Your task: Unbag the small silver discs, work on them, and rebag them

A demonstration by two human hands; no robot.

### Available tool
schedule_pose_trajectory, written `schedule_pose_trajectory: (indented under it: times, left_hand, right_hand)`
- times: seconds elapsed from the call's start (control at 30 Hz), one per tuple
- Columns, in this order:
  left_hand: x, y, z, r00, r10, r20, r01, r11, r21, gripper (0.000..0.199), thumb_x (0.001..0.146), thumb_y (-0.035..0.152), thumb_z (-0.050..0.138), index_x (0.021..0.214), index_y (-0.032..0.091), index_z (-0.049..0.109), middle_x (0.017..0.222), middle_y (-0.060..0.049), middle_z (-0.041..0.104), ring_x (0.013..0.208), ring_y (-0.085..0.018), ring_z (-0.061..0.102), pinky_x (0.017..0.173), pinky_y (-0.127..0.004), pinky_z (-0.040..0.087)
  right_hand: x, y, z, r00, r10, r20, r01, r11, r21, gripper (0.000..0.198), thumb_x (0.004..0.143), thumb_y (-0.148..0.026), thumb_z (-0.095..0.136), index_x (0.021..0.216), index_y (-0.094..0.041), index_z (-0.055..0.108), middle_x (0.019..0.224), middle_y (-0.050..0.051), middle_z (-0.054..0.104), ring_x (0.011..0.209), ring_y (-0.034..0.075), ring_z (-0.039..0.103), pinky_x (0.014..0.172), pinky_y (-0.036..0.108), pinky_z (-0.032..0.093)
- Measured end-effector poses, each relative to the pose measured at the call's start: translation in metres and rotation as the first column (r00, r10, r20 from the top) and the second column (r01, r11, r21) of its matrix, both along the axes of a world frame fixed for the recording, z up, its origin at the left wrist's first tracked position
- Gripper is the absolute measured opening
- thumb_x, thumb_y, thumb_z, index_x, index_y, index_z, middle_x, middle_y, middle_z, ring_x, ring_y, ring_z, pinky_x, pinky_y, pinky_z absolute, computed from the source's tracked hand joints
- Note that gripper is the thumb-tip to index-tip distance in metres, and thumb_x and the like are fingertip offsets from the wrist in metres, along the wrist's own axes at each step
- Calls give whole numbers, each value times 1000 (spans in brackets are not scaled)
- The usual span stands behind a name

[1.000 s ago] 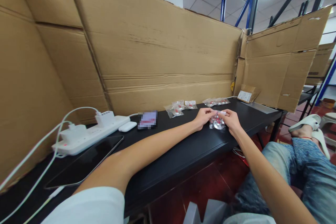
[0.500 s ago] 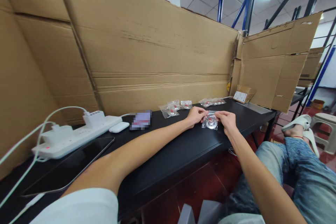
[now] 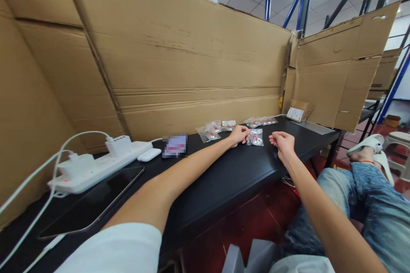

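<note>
My left hand (image 3: 240,136) pinches the left edge of a small clear plastic bag (image 3: 256,138) with a round shiny piece and a red spot inside. The bag hangs or rests just at the table top; I cannot tell which. To the right of it, apart from the bag, my right hand (image 3: 282,141) has its fingers curled together, with nothing visible in them. Behind the left hand lie several similar bags (image 3: 209,131). Another row of such bags (image 3: 261,121) lies farther back on the right.
On the left of the black table (image 3: 205,183) are a white power strip (image 3: 96,170) with plugs and cables, a tablet (image 3: 92,204), a white case (image 3: 149,155) and a phone (image 3: 174,145). Cardboard walls (image 3: 198,64) enclose the back. A labelled packet (image 3: 296,113) stands in the far corner.
My right hand has let go of the bag and moved right. My left hand still holds the bag, which has shifted slightly up in view. The whole view has tilted a little.
</note>
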State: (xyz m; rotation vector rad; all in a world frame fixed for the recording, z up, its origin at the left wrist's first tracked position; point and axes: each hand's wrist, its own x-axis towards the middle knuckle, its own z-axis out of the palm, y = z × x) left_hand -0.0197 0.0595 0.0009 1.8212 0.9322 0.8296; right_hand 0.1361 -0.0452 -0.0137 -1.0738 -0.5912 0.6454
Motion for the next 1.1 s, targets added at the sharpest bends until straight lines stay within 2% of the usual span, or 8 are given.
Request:
schedule_pose_trajectory:
  times: [0.2,0.37,0.5,0.6,0.83,1.1]
  left_hand:
    - [21,54,16,989,106,-107,-119,986,-120,16,80,6,60,65,10,59,52,-3,60,42,-9,55,44,-18,39]
    - [41,80,9,950,305,-62,-311,943,-119,11,84,10,56,84,11,66,62,-4,67,46,-9,59,47,-18,43]
    - [45,92,-2,888,460,23,-457,887,-72,20,90,20,50,99,17,67,78,-5,72,52,-9,63,48,-16,45]
    - [47,102,-5,847,527,67,-525,850,-53,22,91,21,48,100,19,69,81,-6,73,56,-11,66,48,-17,46]
    - [51,113,-6,804,585,105,-578,811,-92,22,89,15,51,99,17,70,75,-8,72,57,-16,69,50,-19,51]
    - [48,111,-3,765,633,117,-619,773,-140,24,89,11,49,101,11,69,88,-13,73,57,-16,70,51,-18,52]
  right_hand:
    - [1,2,-2,993,-11,117,17,999,-48,2,64,-11,64,64,-13,65,54,4,67,44,9,59,42,16,48]
    - [-1,1,0,989,-10,145,18,998,-53,3,64,-12,63,65,-13,65,55,4,67,45,10,59,42,16,48]
    - [-1,0,1,988,3,156,6,998,-59,2,65,-13,63,64,-13,65,55,4,67,45,9,59,42,16,47]
    - [-1,0,0,986,18,164,-10,999,-51,2,64,-14,63,64,-13,65,54,4,67,45,10,59,41,16,46]
    - [-3,-2,1,986,37,165,-32,999,-35,2,63,-13,63,63,-13,64,52,3,65,44,9,57,41,16,46]
    - [-3,-2,1,984,51,172,-43,998,-52,2,64,-14,63,65,-13,65,53,3,66,44,9,57,42,16,45]
